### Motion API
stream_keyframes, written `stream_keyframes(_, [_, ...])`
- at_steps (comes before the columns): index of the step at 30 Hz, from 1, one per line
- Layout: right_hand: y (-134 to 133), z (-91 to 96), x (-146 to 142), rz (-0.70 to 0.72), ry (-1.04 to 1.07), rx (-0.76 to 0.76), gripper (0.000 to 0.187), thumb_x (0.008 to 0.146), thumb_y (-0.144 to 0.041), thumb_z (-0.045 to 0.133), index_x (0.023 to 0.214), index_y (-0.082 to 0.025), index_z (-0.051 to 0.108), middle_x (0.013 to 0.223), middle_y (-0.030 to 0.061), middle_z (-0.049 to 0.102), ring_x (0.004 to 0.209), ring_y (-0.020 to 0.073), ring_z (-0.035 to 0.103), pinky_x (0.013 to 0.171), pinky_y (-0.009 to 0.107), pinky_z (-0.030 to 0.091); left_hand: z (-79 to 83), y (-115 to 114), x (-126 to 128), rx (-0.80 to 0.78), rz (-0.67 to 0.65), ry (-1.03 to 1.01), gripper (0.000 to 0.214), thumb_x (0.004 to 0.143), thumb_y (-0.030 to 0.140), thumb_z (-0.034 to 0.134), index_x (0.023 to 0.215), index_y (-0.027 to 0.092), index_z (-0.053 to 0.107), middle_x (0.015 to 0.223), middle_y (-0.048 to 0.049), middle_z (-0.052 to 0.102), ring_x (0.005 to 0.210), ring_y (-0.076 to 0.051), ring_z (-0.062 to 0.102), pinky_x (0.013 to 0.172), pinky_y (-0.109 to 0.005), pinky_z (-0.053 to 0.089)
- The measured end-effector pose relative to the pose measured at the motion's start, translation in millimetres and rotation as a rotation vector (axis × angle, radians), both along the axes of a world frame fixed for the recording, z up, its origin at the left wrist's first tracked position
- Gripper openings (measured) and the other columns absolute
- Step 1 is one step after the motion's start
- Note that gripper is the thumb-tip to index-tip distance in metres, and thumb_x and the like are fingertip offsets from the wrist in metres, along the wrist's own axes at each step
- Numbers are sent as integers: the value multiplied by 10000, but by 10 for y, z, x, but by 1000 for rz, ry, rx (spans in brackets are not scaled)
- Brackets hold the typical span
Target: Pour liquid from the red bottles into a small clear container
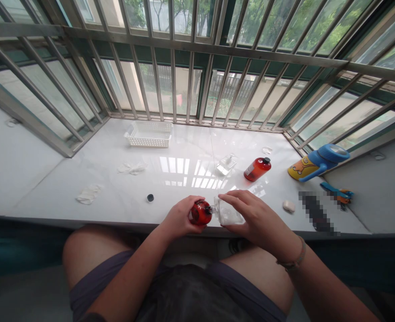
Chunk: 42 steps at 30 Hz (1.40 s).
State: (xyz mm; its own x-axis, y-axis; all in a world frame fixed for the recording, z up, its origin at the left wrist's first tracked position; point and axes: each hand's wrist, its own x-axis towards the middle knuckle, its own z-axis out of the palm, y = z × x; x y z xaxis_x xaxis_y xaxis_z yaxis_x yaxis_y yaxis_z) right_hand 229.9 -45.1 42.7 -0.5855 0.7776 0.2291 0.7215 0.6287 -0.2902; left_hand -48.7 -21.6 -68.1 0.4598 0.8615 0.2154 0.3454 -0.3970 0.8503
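A person sits at a white surface [184, 156], both hands close to its near edge. The left hand [181, 218] has its fingers wrapped around a red bottle [199, 214], which is tilted so that its dark mouth points to the right. The right hand [256, 217] grips a clear bottle [230, 212] between the thumb and the other fingers, its neck turned left toward the red bottle's mouth. The two openings meet or nearly meet between the hands; whether they touch is too small to tell. A bracelet [298, 257] circles the right wrist.

To the left of the hands lies a black cap [150, 197], and beyond it are two crumpled white pieces, a near one [89, 194] and a far one [132, 168]. A white basket [148, 135] sits farther back, near the window bars [173, 85]. Beyond the right hand are a clear pump bottle [226, 166] and, just beside it, a second red bottle [257, 170] with a black cap on. Farther right are a blue and yellow cup [314, 163], a small pale lump [288, 206], a pixelated dark object [318, 212] and a blue and orange item [338, 193].
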Motion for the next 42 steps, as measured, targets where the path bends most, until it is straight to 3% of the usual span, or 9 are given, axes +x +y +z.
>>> stream_keyframes(42, [-1,66,-21,14,-57,89,756,851,-107,789,1537,-292,532,1425,136,636,1265,354,633,1059,544,570,13,0,-8,-24,8,-11,832,685,243,921,1438,278,570,1410,-64,691,1292,-310,683,1142,-435,550])
